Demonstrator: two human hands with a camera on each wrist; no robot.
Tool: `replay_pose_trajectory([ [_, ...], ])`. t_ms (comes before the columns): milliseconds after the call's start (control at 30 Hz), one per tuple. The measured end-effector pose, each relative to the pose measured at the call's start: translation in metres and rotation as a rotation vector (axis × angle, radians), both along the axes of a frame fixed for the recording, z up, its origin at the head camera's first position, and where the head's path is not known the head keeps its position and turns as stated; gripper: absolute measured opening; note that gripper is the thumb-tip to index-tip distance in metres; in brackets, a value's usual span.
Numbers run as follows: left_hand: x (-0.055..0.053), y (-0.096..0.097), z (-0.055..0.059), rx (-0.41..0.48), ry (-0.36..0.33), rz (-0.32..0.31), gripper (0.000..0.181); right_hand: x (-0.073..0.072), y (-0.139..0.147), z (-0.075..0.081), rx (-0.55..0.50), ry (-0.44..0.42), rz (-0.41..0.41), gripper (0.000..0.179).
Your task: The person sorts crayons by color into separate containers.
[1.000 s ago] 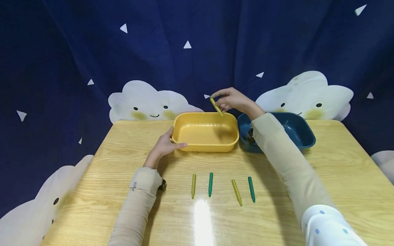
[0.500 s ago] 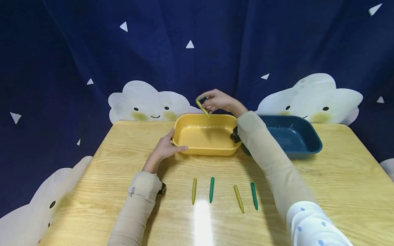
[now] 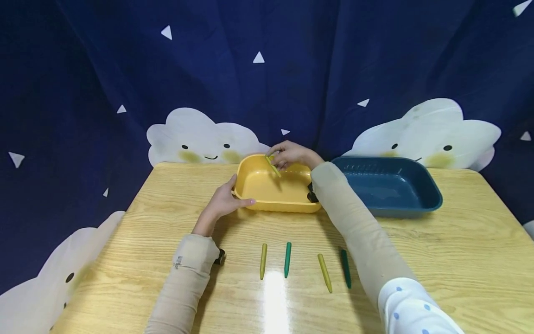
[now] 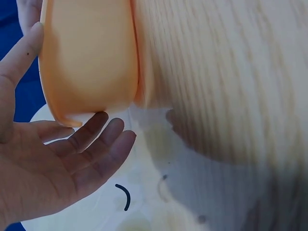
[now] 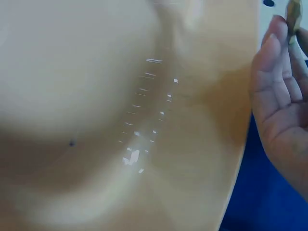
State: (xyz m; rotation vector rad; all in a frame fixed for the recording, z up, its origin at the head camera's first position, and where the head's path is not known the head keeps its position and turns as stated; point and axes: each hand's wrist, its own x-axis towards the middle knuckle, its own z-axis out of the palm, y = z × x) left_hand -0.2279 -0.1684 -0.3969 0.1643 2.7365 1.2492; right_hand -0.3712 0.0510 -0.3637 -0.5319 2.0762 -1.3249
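Note:
My right hand (image 3: 293, 154) pinches a yellow crayon (image 3: 273, 166) above the back part of a yellow basin (image 3: 288, 207). The crayon slants, its lower end hanging over the basin floor. In the right wrist view, the fingertips meet on the crayon (image 5: 293, 18) beside the basin's rim. At the basin's left end, my left hand (image 3: 222, 202) grips the corner, thumb on the front rim. The left wrist view has its fingers (image 4: 91, 132) bent against the outside of the end wall. On the table in front lie two yellow crayons, left (image 3: 263, 261) and right (image 3: 325, 272), and a green crayon (image 3: 288, 260).
Another green crayon (image 3: 346, 269) lies beside the right sleeve, in its shadow. A dark blue basin (image 3: 400, 212) stands right of the yellow one, partly behind the right forearm. A navy curtain with white clouds (image 3: 204, 134) hangs behind the wooden table (image 3: 146, 241).
My right hand has moved left and then down with the yellow crayon, from the basin's back right to inside its rear rim. My left hand keeps its hold on the basin.

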Motion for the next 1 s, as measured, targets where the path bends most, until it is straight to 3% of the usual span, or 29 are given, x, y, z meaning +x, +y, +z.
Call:
replay_pose_trajectory([
  [300,0.002,0.001,0.004,0.020,-0.050,-0.005,0.105,0.004,-0.001,-0.015,0.112,-0.046,0.093,0.040],
  [533,0.003,0.002,0.004,0.015,-0.049,-0.005,0.106,0.008,-0.002,-0.016,0.170,-0.064,0.081,0.043],
  [700,0.003,0.001,0.004,0.030,-0.065,-0.001,0.105,0.011,-0.004,-0.002,0.115,-0.019,0.052,0.045],
  [1000,-0.001,-0.003,0.004,0.033,-0.063,-0.008,0.104,0.016,-0.002,0.043,-0.008,0.046,0.016,0.049],
])
